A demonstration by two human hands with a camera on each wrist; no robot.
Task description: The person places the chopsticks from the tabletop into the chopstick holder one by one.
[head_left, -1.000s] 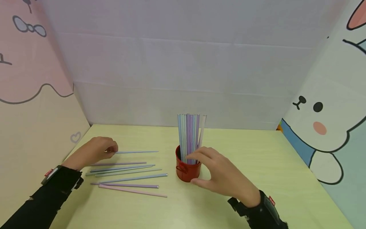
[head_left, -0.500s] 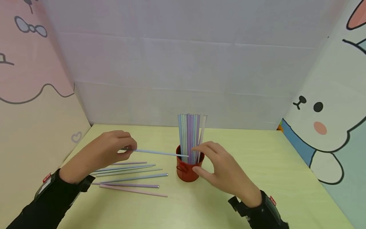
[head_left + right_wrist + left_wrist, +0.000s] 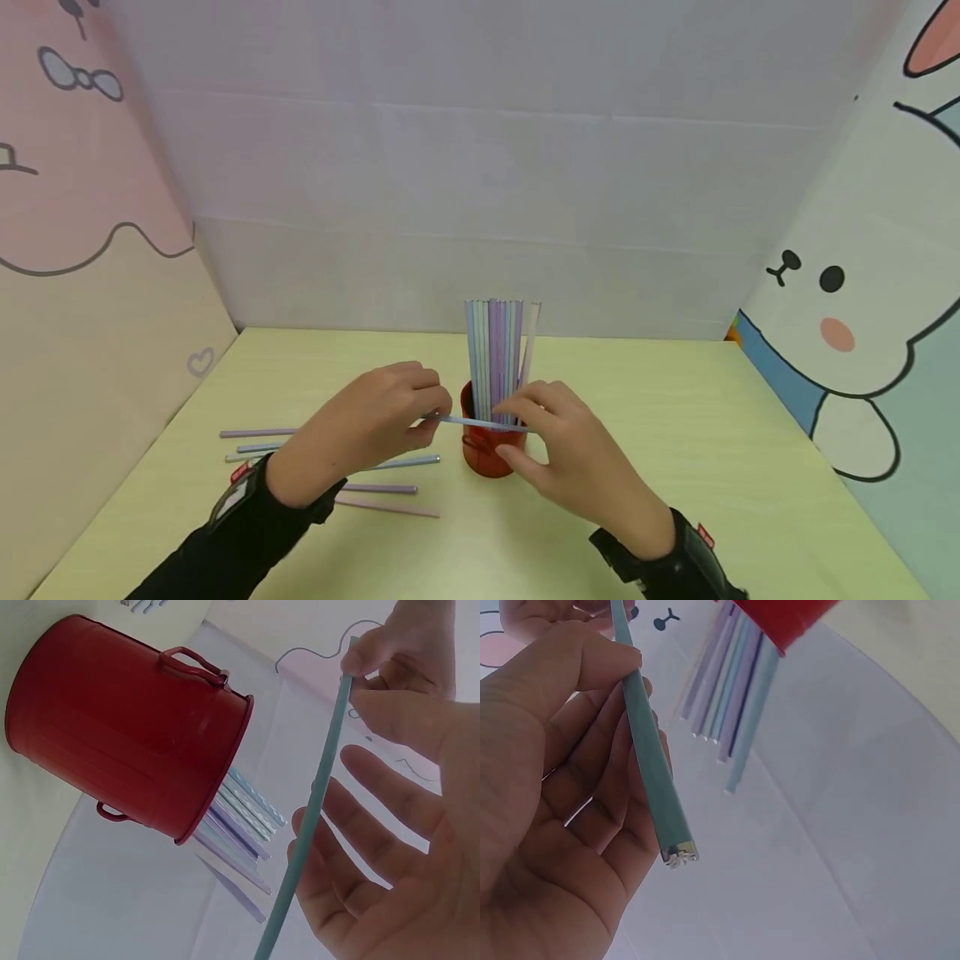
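My left hand (image 3: 378, 417) pinches a thin, straw-like blue stick (image 3: 480, 423) between thumb and fingers. In the left wrist view the stick (image 3: 656, 776) looks teal, and its near end shows whitish filling. The stick lies level in front of a small red bucket (image 3: 483, 458), which holds a bunch of upright blue, green and purple sticks (image 3: 495, 350). My right hand (image 3: 577, 446) is at the bucket's right side, thumb and fingers apart around the stick's far end. In the right wrist view its fingers (image 3: 390, 802) are loosely bent behind the stick; whether they touch it, I cannot tell.
Several loose pastel sticks (image 3: 382, 489) lie on the pale yellow table (image 3: 645, 392), left of the bucket and partly hidden by the left arm. A white cloth wall (image 3: 480, 183) stands behind, with cartoon-printed panels on both sides.
My left hand has lifted the blue stick from the table and carried it right, to the front of the bucket. The right hand has stayed near the bucket with little movement.
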